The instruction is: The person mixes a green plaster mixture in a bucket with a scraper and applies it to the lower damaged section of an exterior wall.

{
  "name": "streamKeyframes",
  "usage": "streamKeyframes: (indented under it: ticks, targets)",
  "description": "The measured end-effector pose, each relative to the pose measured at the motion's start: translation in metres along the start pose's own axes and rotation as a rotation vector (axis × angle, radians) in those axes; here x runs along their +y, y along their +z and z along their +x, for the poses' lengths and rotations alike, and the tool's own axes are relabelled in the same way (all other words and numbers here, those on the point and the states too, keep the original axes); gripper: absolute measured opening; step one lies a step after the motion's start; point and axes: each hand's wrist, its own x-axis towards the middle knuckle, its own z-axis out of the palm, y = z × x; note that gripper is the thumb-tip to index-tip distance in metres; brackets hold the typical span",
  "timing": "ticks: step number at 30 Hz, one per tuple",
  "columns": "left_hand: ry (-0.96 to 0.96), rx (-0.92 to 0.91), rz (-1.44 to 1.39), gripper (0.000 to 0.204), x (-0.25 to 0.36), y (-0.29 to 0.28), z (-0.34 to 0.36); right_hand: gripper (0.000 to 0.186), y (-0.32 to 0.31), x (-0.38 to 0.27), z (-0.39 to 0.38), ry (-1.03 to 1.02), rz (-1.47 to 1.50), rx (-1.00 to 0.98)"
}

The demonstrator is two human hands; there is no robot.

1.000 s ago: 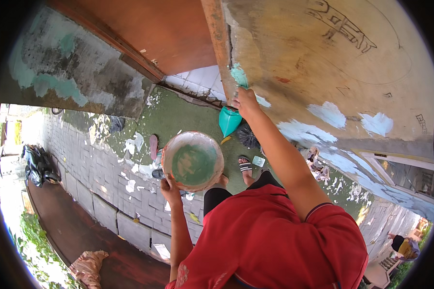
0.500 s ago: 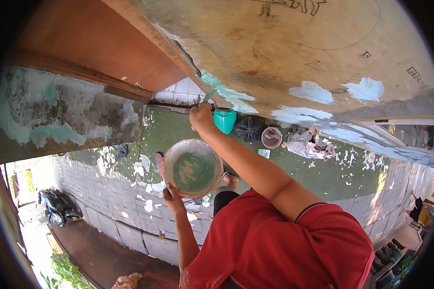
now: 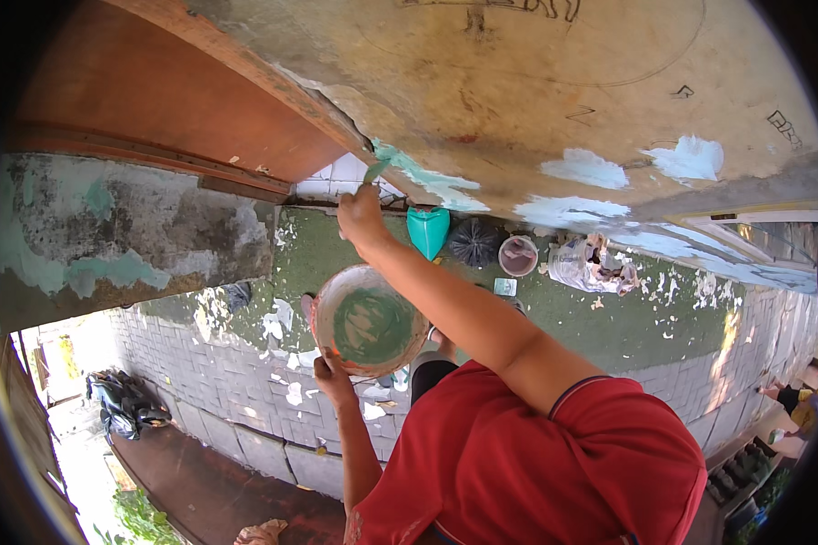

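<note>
My left hand (image 3: 334,374) grips the near left rim of a round, stained tub (image 3: 340,289), holding it tilted so its inside shows. Green paste (image 3: 373,325) is smeared over the tub's bottom. Beyond it, my right arm reaches to the wall's lower left edge. Closed in my right hand (image 3: 362,216) is a putty knife (image 3: 376,171), its blade coated green; the handle is mostly hidden by the fingers. The blade lies at the left end of a wet green patch (image 3: 432,182) on the tan wall (image 3: 518,109); whether it touches cannot be made out.
Along the wall's foot stand a teal container (image 3: 428,231), a black plastic bag (image 3: 473,242), a small bucket (image 3: 518,256) and a torn white sack (image 3: 583,264). Paint flakes litter the green floor (image 3: 609,336). A brown door panel (image 3: 182,82) is at upper left.
My right hand has moved left and slightly up, bringing the knife blade to the patch's left end and turning it more upright. My left hand still holds the tub.
</note>
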Motion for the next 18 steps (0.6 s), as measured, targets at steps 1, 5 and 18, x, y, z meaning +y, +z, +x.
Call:
streamKeyframes:
  ticks: [1,5,18]
  targets:
    - [0.022,-0.03,0.009,0.046,0.006,0.013,0.007,0.038,-0.014,0.027,0.021,-0.059,-0.021,0.077]
    - [0.013,0.012,0.046,0.045,-0.001,-0.001,0.003,0.032,-0.027,0.035,0.016,0.092,-0.014,0.136]
    - [0.021,-0.004,0.044,0.046,0.005,0.004,0.002,0.024,-0.026,0.013,0.007,0.029,0.024,0.09]
